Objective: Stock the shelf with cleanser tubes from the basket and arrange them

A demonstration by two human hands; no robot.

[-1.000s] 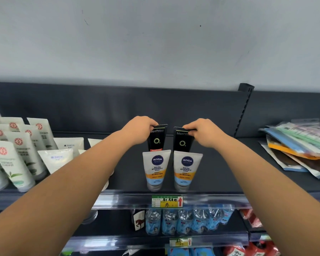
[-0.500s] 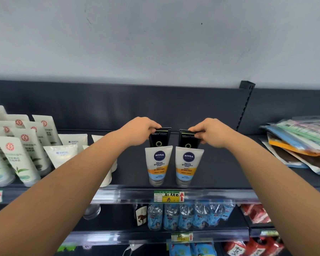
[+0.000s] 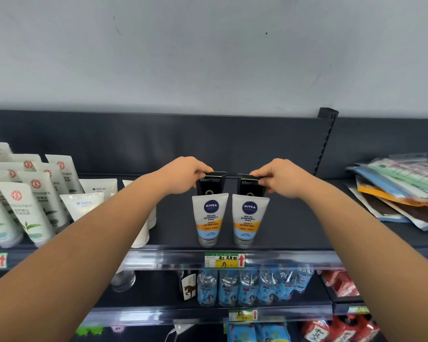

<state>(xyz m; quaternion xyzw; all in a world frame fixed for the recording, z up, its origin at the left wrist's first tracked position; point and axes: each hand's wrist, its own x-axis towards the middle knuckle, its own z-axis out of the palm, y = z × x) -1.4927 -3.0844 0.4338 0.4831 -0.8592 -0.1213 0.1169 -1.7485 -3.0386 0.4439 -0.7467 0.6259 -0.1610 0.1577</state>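
My left hand pinches the crimped top edge of the left black plastic cleanser tube, and my right hand grips the top of the right black plastic cleanser tube the same way. Both black tubes stand in the second row, each directly behind a white flat-topped Nivea tube with an orange and blue band: the left one and the right one, both cap-down near the front lip.

To do this well I should, I judge, set each black tube squarely on its cap, upright and in line with the white tube in front, then let go gently so that neither tips forward and knocks the front row off the edge. The pair ought to finish level with each other, labels facing out.

The dark grey metal shelf is smooth and flat, with bare room between my tubes and the neighbours. At far left stand white tubes with red round seals, near my left forearm. At far right lies a loose stack of flat coloured packets, well apart. The basket is out of view.
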